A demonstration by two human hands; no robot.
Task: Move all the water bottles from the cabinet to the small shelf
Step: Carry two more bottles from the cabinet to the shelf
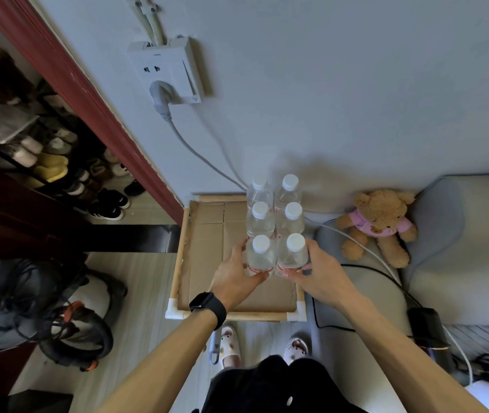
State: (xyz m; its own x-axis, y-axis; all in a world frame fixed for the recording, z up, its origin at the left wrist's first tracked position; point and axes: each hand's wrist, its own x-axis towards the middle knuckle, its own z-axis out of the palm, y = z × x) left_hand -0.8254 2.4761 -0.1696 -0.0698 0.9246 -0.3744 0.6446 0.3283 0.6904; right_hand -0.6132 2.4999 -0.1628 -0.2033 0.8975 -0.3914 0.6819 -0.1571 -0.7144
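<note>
Several clear water bottles with white caps stand in two rows on the right side of the small shelf point(201, 248), whose top is lined with brown cardboard inside a wooden frame. My left hand point(236, 275) grips the near left bottle point(259, 254) around its lower body. My right hand point(316, 272) grips the near right bottle point(292, 253) in the same way. Both bottles stand upright and touch each other. Behind them stand the middle pair point(276, 219) and the far pair point(274, 189). The cabinet is not in view.
A teddy bear point(380, 225) sits on grey bedding to the right, with cables running past it. A wall socket point(171, 70) and its cord hang above the shelf. A vacuum cleaner point(37, 311) stands at the left, a shoe rack point(58, 162) beyond the doorway.
</note>
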